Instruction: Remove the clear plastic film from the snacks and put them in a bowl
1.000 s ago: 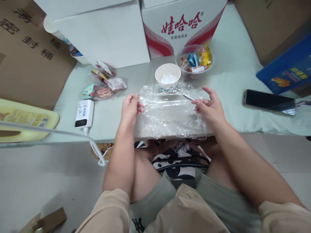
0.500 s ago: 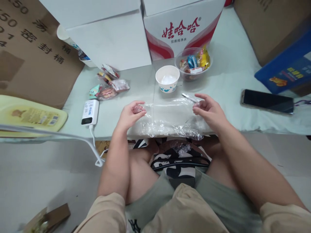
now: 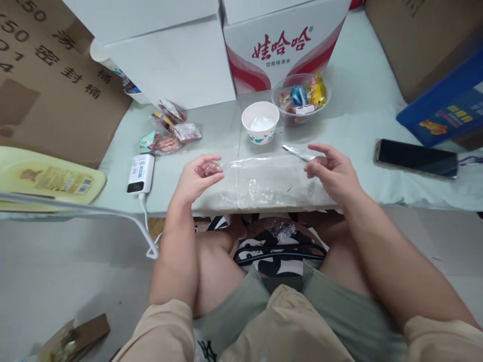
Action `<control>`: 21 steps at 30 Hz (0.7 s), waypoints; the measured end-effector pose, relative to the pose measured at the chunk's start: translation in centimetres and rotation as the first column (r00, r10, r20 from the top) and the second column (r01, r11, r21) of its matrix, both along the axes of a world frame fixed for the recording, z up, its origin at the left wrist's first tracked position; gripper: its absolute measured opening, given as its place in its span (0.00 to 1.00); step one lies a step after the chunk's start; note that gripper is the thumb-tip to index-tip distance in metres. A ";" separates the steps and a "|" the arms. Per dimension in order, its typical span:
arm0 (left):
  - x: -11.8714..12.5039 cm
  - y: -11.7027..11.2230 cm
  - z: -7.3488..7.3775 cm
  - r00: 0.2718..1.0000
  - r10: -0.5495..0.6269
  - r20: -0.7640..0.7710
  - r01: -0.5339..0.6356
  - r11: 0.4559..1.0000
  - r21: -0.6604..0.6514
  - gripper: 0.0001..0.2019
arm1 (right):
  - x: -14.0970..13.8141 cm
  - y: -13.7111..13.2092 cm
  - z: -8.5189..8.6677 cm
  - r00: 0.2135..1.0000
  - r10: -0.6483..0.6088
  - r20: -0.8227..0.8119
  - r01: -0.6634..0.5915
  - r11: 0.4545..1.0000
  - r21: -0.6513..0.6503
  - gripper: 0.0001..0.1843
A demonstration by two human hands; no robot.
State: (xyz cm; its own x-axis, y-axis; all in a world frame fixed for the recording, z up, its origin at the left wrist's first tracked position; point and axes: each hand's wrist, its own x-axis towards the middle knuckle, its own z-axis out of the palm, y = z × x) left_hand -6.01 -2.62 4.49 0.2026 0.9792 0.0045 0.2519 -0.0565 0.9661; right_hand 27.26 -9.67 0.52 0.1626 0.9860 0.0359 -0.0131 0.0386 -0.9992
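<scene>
A sheet of clear plastic film point(image 3: 264, 183) stretches over the near edge of the table, wrinkled towards its lower side. My left hand point(image 3: 196, 177) pinches its left end, with fingers curled and the thumb pointing right. At the other end, my right hand point(image 3: 334, 173) grips the film between thumb and bent fingers. A slim silver strip point(image 3: 296, 151) sticks out just left of the right fingers; whether they touch it I cannot tell. Beyond the film stands a white paper cup point(image 3: 260, 137) with a teal leaf pattern and something whitish and translucent inside.
A clear bowl point(image 3: 298, 120) of wrapped snacks stands behind the cup. To the left lie snack packets point(image 3: 169, 143), a white power bank point(image 3: 141, 173) with a cable, and a yellow bottle point(image 3: 49, 176). A phone point(image 3: 417, 158) lies right. Boxes point(image 3: 287, 55) line the back.
My hands have moved slightly apart, the left one leftwards and the right one rightwards. The plastic film between them is spread wider and flatter, with its bunched lower edge smoother.
</scene>
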 end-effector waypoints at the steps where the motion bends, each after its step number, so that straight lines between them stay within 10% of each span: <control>1: -0.1 0.1 -0.1 1.000 0.009 -0.018 -0.009 1.000 0.028 0.18 | 0.1 0.1 -0.1 1.000 -0.026 -0.008 0.026 0.999 0.031 0.22; 10: -0.8 1.3 -1.4 0.994 0.076 -0.081 -0.047 0.948 0.316 0.12 | 0.7 0.4 -0.6 0.858 -0.311 0.409 0.227 0.943 0.242 0.05; 21: 0.7 -0.3 -0.1 0.935 -0.228 0.273 0.255 0.965 -0.065 0.19 | -0.6 0.1 -0.8 0.965 -0.107 0.239 0.038 0.960 0.278 0.11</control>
